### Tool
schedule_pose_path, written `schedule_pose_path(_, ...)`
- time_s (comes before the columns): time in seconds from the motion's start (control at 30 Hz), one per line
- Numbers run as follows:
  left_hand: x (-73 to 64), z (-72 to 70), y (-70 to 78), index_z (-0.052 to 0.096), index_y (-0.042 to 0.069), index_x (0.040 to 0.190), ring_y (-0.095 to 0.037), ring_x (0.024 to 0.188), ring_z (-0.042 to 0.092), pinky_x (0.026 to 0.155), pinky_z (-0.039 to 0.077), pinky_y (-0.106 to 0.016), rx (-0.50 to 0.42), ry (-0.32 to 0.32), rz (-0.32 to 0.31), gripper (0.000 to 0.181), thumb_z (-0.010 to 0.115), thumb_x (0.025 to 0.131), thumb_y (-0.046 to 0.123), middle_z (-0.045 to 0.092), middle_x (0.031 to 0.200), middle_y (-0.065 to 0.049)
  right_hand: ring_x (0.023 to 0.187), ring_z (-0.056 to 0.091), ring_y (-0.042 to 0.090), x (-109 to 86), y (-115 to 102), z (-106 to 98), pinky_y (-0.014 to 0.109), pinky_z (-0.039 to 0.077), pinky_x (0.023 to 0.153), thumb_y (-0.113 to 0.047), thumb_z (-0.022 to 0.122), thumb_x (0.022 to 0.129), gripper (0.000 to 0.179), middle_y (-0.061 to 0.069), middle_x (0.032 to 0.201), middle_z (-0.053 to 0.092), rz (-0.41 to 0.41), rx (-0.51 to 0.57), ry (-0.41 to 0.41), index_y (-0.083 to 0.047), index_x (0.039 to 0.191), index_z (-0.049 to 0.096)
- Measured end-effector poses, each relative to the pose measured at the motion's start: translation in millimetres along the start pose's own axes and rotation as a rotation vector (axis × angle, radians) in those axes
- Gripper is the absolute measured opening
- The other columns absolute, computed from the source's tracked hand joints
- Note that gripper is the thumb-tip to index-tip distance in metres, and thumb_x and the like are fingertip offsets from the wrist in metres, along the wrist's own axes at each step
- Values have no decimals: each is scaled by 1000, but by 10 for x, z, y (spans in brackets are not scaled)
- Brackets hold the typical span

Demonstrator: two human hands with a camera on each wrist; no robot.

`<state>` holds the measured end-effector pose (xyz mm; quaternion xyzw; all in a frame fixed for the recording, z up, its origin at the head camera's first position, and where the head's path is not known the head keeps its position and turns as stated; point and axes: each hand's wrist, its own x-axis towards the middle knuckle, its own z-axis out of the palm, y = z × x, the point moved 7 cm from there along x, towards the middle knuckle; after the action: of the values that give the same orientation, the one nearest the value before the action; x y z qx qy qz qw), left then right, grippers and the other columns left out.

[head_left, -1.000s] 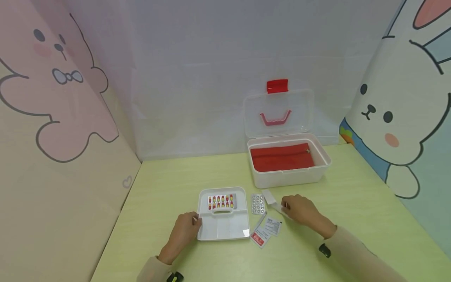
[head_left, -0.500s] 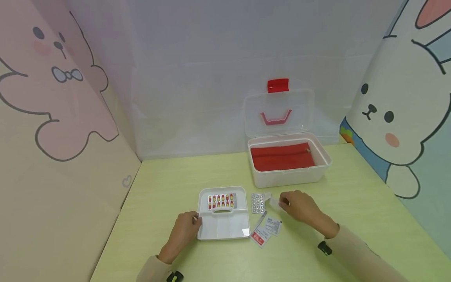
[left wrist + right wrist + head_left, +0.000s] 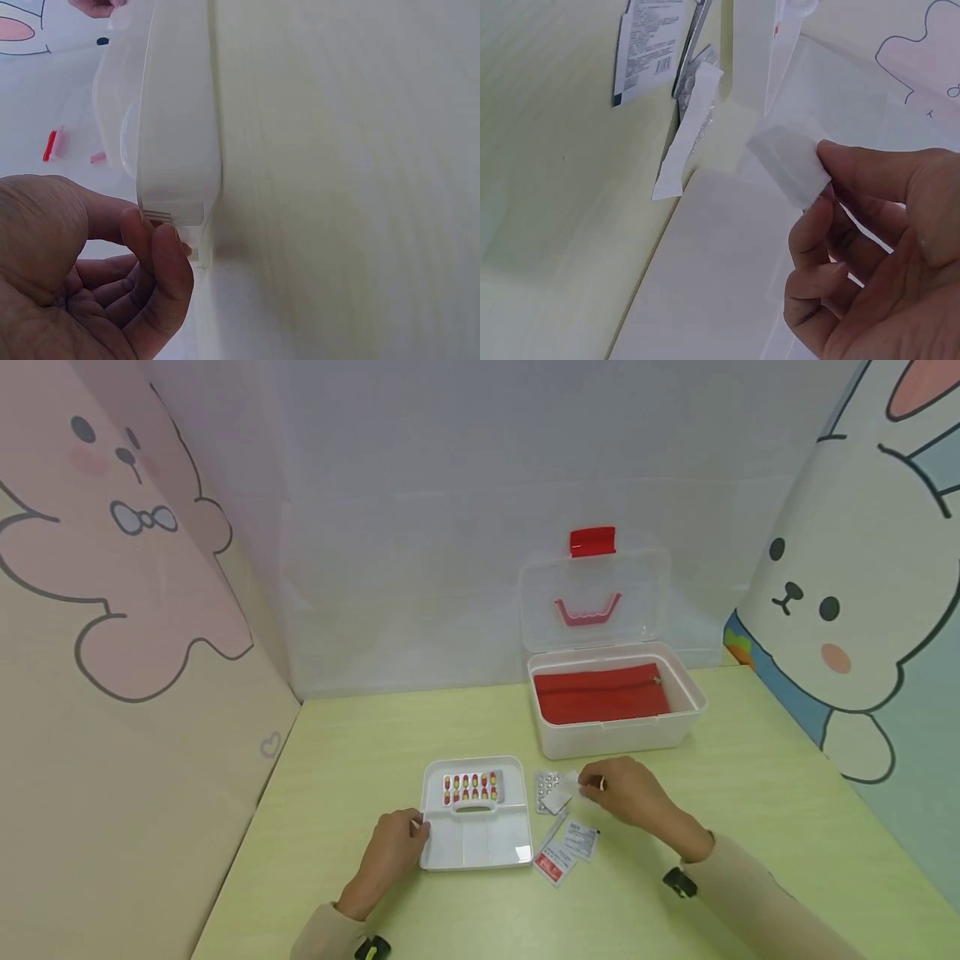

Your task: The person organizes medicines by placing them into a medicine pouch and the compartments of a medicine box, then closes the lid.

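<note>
The left hand's (image 3: pixel 392 847) grip pinches the left edge of a shallow white plastic tray (image 3: pixel 441 845) on the pale yellow-green counter (image 3: pixel 375 735). The right hand's (image 3: pixel 624 787) grip pinches a small, flat white slip (image 3: pixel 789 166) near a silver blister pack (image 3: pixel 545 780).

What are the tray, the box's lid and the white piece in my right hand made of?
The tray: probably plastic, glossy, with a bright corner glint. The lid: likely plastic, smooth, translucent; the backdrop shows through. The white piece: perhaps paper or fabric, matte; it looks thin, without shine, so either fits.
</note>
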<state>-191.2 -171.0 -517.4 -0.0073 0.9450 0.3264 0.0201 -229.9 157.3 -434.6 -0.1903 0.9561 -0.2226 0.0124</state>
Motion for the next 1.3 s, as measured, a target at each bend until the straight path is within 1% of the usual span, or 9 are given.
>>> schedule_pose_path(0.3,9,8,-17,70,-3,97,-9,54,51,46,41,-23,0,-6,1,17,63,92,12,63,68,-2,71,54,9,120,-260,31,24,47,66,-11,75,85,5,-4,79,66,-22,86,26,-11,89,72)
schedule_pose_path(0.53,8,2,-17,70,-3,97,-9,55,51,47,41,-23,0,-7,3,18,63,92,12,64,68,-2,64,54,6,210,-496,118,23,47,63,-13,74,86,4,-5,75,67,-26,179,17,-11,89,71)
schedule_pose_path(0.63,10,8,-26,70,-3,97,-9,54,51,46,41,-23,-2,-8,-3,18,63,92,12,62,67,-1,59,56,4,245,-592,188,22,47,60,-12,73,86,4,-4,73,68,-23,232,3,-12,87,70)
schedule_pose_path(0.73,8,11,-31,70,-3,96,-9,53,50,46,41,-23,-7,-6,-6,17,63,92,13,61,65,0,56,58,4,276,-676,274,21,46,57,-11,73,86,6,-1,71,70,-41,287,-11,-11,85,67)
schedule_pose_path(0.8,5,11,-35,70,-3,96,-9,52,50,46,40,-22,-12,-6,-9,18,63,92,13,61,64,0,55,61,7,293,-732,327,21,44,55,-9,72,87,7,2,71,71,-52,320,-24,-10,85,65)
schedule_pose_path(0.87,4,9,-27,70,-3,95,-9,52,50,45,40,-22,-9,-4,5,17,63,92,13,60,64,0,57,65,13,309,-785,377,21,43,53,-8,71,87,7,5,72,73,-58,356,-35,-9,85,64)
schedule_pose_path(1.0,4,4,-18,70,-3,96,-8,52,50,45,40,-22,-8,-3,10,17,63,92,12,61,64,0,61,68,22,323,-882,485,21,41,51,-7,70,88,7,5,71,72,-45,395,-66,-8,86,63)
schedule_pose_path(1.1,4,6,-17,70,-3,97,-9,53,50,46,41,-23,-14,-9,3,17,63,92,12,62,65,-1,60,68,21,323,-940,591,21,43,49,-9,69,89,7,4,71,72,-38,404,-101,-9,86,63)
schedule_pose_path(1.3,1,11,-17,70,-4,98,-9,53,51,46,41,-23,-18,-21,0,18,63,92,11,63,66,-1,57,66,19,311,-1032,793,22,43,46,-9,68,89,8,6,71,73,-44,446,-150,-8,85,62)
